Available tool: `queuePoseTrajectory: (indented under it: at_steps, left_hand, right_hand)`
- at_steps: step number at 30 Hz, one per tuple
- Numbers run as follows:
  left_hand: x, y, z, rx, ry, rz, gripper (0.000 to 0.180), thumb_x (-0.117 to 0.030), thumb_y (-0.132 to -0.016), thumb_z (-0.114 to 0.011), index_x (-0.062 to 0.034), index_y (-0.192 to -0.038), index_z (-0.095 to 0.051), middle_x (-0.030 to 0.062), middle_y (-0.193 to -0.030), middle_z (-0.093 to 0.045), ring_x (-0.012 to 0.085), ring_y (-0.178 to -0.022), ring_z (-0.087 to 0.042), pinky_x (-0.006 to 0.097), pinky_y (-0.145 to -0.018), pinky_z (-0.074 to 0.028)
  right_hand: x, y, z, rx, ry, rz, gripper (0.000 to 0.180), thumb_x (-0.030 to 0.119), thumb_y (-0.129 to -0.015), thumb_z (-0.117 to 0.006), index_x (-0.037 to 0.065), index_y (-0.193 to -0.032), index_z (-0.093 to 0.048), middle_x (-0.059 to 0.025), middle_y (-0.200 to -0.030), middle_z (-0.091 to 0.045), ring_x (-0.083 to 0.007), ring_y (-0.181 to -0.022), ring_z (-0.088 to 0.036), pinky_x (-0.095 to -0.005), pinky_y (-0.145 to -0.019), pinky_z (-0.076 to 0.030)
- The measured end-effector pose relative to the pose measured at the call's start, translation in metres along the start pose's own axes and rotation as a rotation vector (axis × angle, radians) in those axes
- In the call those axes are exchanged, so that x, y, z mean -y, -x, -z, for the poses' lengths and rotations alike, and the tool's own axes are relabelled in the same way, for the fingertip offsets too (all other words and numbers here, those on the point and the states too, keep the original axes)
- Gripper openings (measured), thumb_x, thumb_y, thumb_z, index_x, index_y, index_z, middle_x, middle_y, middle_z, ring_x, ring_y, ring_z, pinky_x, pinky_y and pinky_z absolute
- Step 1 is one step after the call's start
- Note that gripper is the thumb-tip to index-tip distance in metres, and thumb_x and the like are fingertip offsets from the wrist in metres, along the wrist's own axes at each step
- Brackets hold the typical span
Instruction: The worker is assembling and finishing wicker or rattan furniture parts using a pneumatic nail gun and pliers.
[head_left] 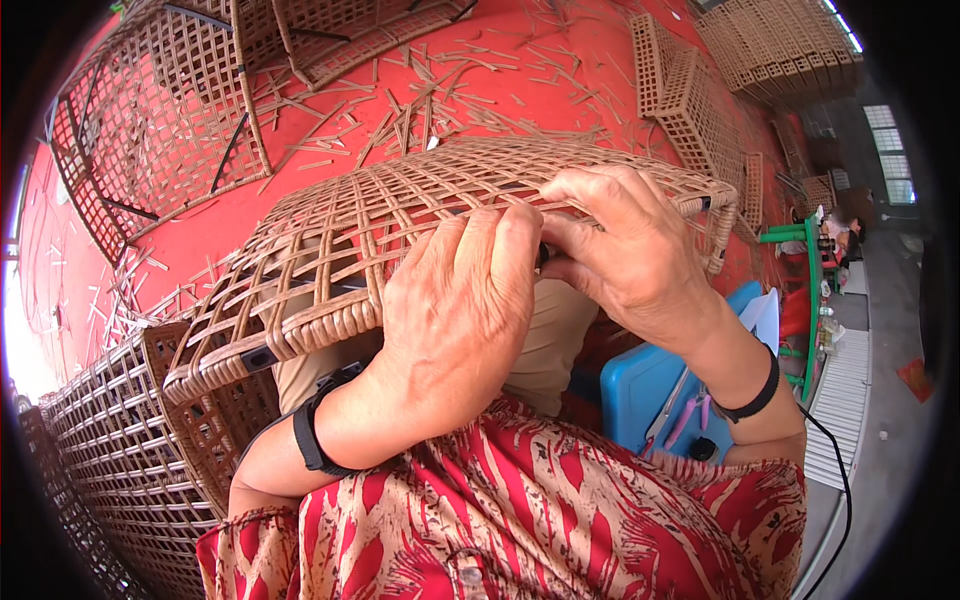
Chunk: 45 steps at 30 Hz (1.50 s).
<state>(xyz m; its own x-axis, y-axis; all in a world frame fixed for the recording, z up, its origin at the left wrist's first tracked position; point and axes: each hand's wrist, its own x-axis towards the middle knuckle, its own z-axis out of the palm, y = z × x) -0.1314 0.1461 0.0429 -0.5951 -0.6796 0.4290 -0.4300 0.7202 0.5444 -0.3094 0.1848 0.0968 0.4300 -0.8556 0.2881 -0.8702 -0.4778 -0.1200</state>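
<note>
A brown woven wicker piece [325,325] with an open lattice and a wrapped rim lies across my lap. My left hand [455,300] is closed over its near rim, fingers bent, with the fingertips hidden behind the hand. Close beside it, my right hand [640,255] is closed in a pinch, thumb and forefinger meeting at the rim. A small dark bit [544,255] shows between the two hands; its kind cannot be made out. A black clip-like piece [259,357] sits on the rim further left.
To my right, a blue stool or tray [622,395] holds purple-handled pliers [685,420]. Cut wicker strips [430,110] litter the red floor. More woven frames [160,100] stand far left; a large wicker basket [110,430] is near left. A green rack [812,300] stands right.
</note>
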Motion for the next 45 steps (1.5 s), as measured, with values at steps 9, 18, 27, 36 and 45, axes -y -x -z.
queuePoseTrajectory:
  at_steps: [9, 18, 27, 36, 45]
  left_hand:
    - [0.009, 0.001, -0.003, -0.249, 0.031, -0.274, 0.035, -0.013, -0.072, -0.076, -0.0078, -0.102, -0.059, 0.0054, -0.090, -0.061, 0.0228, -0.080, -0.060, 0.035, -0.071, -0.044]
    - [0.006, 0.053, -0.045, 0.102, 0.859, 0.463, 0.021, -0.015, -0.093, -0.059, 0.0009, -0.107, -0.061, 0.0081, -0.088, -0.064, 0.0174, -0.086, -0.062, 0.027, -0.084, -0.047]
    - [0.011, 0.010, -0.073, -0.128, 1.306, 0.620, 0.029, -0.018, -0.095, -0.052, 0.0044, -0.112, -0.060, 0.0087, -0.106, -0.065, 0.0133, -0.094, -0.060, 0.027, -0.079, -0.046]
    - [0.032, 0.013, -0.089, -0.197, 0.930, 0.356, 0.025, -0.020, -0.096, -0.054, 0.0022, -0.100, -0.064, 0.0029, -0.082, -0.063, 0.0102, -0.076, -0.058, 0.026, -0.072, -0.048]
    - [0.038, 0.023, -0.082, -0.168, 0.748, 0.328, 0.028, -0.023, -0.095, -0.056, 0.0014, -0.081, -0.060, 0.0039, -0.072, -0.057, 0.0096, -0.066, -0.051, 0.026, -0.062, -0.043]
  right_hand:
    - [-0.025, 0.001, -0.026, 0.064, -0.314, -0.048, 0.021, 0.020, -0.085, -0.063, 0.002, -0.096, -0.066, -0.0086, -0.093, -0.064, -0.0272, -0.090, -0.060, -0.0394, -0.082, -0.047]
    - [-0.036, -0.010, -0.033, 0.182, -0.488, -0.136, 0.031, 0.030, -0.096, -0.052, 0.002, -0.100, -0.065, -0.0093, -0.090, -0.061, -0.0228, -0.088, -0.059, -0.0333, -0.081, -0.046]
    - [-0.050, -0.021, -0.045, 0.162, -0.536, -0.178, 0.033, 0.031, -0.097, -0.049, 0.000, -0.100, -0.064, -0.0104, -0.089, -0.062, -0.0234, -0.088, -0.059, -0.0337, -0.081, -0.046]
    - [-0.053, -0.023, -0.054, 0.118, -0.581, -0.225, 0.033, 0.028, -0.097, -0.050, -0.001, -0.101, -0.065, -0.0092, -0.088, -0.065, -0.0190, -0.086, -0.062, -0.0329, -0.080, -0.048]
    - [-0.044, -0.031, -0.073, -0.242, -0.196, -0.340, 0.026, 0.026, -0.093, -0.053, 0.008, -0.106, -0.068, -0.0100, -0.075, -0.068, -0.0232, -0.072, -0.067, -0.0355, -0.068, -0.052]
